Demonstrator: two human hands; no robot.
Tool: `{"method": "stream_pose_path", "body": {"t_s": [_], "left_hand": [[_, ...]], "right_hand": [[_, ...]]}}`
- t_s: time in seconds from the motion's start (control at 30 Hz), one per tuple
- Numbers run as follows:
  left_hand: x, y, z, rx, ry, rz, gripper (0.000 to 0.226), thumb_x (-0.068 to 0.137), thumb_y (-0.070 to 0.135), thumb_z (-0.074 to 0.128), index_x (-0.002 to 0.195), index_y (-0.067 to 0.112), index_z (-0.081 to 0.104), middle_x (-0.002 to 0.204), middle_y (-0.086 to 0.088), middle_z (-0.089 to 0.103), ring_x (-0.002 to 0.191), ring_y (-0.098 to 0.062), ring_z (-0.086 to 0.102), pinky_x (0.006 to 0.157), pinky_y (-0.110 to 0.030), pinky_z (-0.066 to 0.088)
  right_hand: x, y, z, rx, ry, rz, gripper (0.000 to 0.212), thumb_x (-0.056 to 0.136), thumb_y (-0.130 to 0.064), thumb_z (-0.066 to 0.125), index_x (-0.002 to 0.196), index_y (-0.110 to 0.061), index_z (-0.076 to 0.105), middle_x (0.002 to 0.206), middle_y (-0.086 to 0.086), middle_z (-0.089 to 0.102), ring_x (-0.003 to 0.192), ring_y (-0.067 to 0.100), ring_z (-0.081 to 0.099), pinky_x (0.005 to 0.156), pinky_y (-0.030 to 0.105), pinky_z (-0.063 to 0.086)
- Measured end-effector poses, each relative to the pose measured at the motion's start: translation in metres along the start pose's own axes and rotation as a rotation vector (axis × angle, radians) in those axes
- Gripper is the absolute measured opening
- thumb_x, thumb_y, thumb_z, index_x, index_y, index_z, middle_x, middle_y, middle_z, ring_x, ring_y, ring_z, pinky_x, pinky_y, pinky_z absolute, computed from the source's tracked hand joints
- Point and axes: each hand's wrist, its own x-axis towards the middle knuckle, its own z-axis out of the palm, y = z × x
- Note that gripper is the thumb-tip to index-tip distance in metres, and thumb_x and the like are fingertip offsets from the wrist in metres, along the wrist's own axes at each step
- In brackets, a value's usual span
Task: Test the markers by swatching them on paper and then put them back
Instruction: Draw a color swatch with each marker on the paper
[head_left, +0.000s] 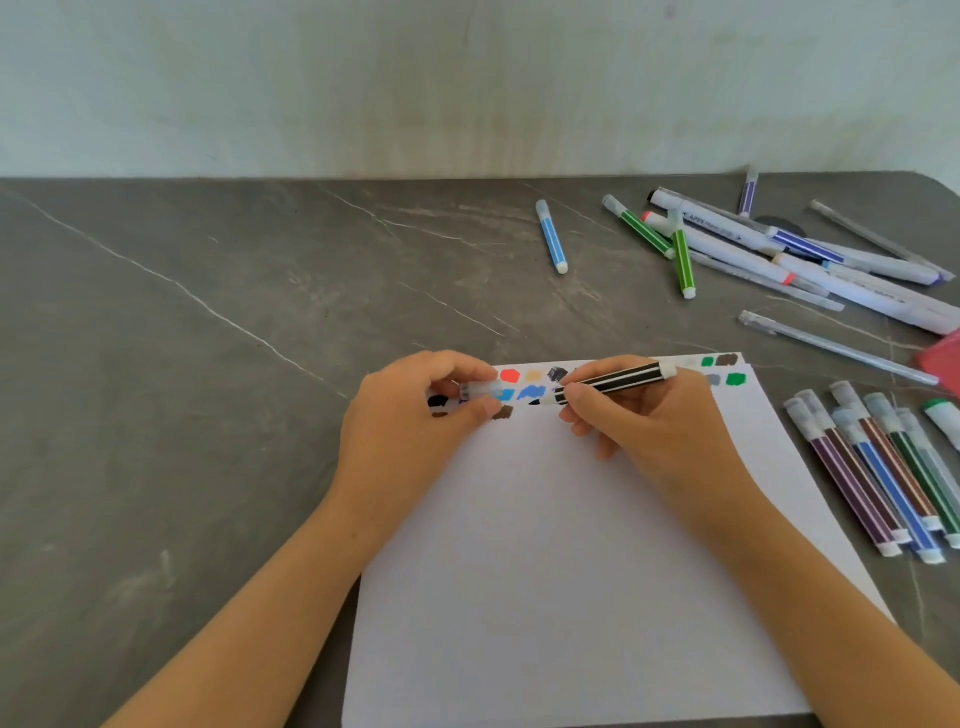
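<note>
we see the right hand grasping a black marker with white stripes, fingers and thumb curled round its front end. its uncapped tip points left and is down on the white sheet of paper, just under a blue swatch in the rows of colour swatches along the sheet's far edge. the left hand rests on the paper's far left corner and pinches a clear plastic cap between thumb and fingers. the paper lies on a grey marble-patterned table. just beside the sheet's right edge we see a row of capped striped markers lying side by side in purple, blue, brown and green. at the far right sits a loose pile of markers and pens, some crossing one another. a light blue capped marker lies alone, well apart from both groups. a red object shows at the right edge, and we cannot tell what it is.
</note>
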Motion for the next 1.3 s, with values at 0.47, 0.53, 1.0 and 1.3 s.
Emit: {"method": "stream_pose_path", "body": {"t_s": [0.47, 0.53, 1.0, 1.3], "left_hand": [[0.0004, -0.0014, 0.0004, 0.039, -0.02, 0.038, 0.023, 0.073, 0.028, 0.078, 0.087, 0.043, 0.068, 0.09, 0.02, 0.065, 0.084, -0.005, 0.058, 0.073, -0.029, 0.051], [0.0007, -0.0018, 0.0002, 0.046, -0.023, 0.042, 0.023, 0.074, 0.028, 0.077, 0.087, 0.043, 0.067, 0.09, 0.021, 0.065, 0.084, -0.004, 0.058, 0.072, -0.028, 0.051], [0.0007, -0.0004, -0.0005, 0.045, -0.035, 0.021, 0.022, 0.073, 0.029, 0.077, 0.087, 0.042, 0.067, 0.09, 0.02, 0.065, 0.084, -0.003, 0.057, 0.07, -0.02, 0.047], [0.0007, 0.001, -0.0008, 0.047, -0.042, 0.017, 0.024, 0.074, 0.028, 0.077, 0.087, 0.044, 0.066, 0.09, 0.02, 0.065, 0.084, -0.002, 0.057, 0.067, -0.009, 0.043]], "right_hand": [[-0.0028, 0.0014, 0.0014, -0.118, -0.049, -0.048, 0.009, 0.085, -0.013, 0.067, 0.082, -0.019, 0.073, 0.072, -0.004, 0.074, 0.069, 0.006, 0.069, 0.065, 0.016, 0.054], [-0.0018, 0.0018, 0.0011, -0.132, -0.025, -0.057, 0.01, 0.085, -0.015, 0.066, 0.082, -0.023, 0.073, 0.073, -0.005, 0.074, 0.067, 0.004, 0.067, 0.056, 0.015, 0.051], [-0.0013, 0.0014, -0.0001, -0.116, -0.014, -0.041, 0.012, 0.087, -0.015, 0.064, 0.082, -0.023, 0.071, 0.071, -0.003, 0.073, 0.057, 0.007, 0.061, 0.049, 0.018, 0.049], [-0.0011, 0.0015, -0.0008, -0.12, -0.009, -0.044, 0.01, 0.087, -0.014, 0.064, 0.084, -0.02, 0.072, 0.07, -0.001, 0.073, 0.056, 0.007, 0.062, 0.048, 0.019, 0.049]]}}
